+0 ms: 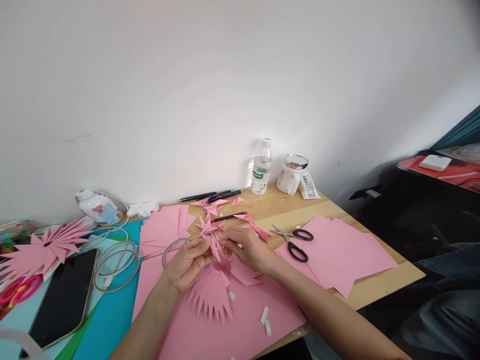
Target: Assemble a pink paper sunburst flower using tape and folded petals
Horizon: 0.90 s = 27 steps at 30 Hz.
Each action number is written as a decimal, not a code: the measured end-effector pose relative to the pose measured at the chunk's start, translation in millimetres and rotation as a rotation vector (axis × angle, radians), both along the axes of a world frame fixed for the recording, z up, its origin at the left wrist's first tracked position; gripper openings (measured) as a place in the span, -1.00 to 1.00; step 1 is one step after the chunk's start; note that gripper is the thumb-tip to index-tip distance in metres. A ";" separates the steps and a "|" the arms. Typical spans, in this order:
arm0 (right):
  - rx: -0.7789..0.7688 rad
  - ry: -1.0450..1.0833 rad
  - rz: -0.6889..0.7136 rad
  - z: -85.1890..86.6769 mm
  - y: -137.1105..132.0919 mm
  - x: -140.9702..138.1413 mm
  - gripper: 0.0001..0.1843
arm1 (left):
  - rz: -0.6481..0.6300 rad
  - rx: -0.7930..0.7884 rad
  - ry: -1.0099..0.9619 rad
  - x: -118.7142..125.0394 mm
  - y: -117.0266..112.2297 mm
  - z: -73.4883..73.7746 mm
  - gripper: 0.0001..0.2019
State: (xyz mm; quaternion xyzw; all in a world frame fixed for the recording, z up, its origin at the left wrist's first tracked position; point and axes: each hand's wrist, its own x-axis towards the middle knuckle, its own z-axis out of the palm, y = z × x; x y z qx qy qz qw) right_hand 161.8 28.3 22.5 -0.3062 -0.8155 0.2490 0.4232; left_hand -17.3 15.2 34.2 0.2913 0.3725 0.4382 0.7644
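Both hands meet over a fan-shaped pink paper rosette [212, 295] made of pointed folded pieces, which rests on a large pink sheet [176, 332]. My left hand [189, 262] pinches a small folded pink paper piece [215, 248] at the rosette's upper edge. From the other side, my right hand [245, 247] has its fingers closed on the same piece, though its fingertips are partly hidden. Behind the hands lie several loose folded pink pieces [258, 230]. Small white strips [264, 314] are scattered on the sheet.
Black-handled scissors [298, 250] lie on pink sheets [348, 250] at right. A water bottle [261, 170], a lidded mug [291, 176] and markers [224, 196] stand or lie along the wall. At left are a phone [65, 297], a coiled cable [112, 270] and another pink rosette [47, 245].
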 end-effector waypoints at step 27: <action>-0.862 0.287 0.962 14.2 5.0 32.6 -0.59 | 0.271 0.141 -0.075 -2.7 3.5 5.7 -0.79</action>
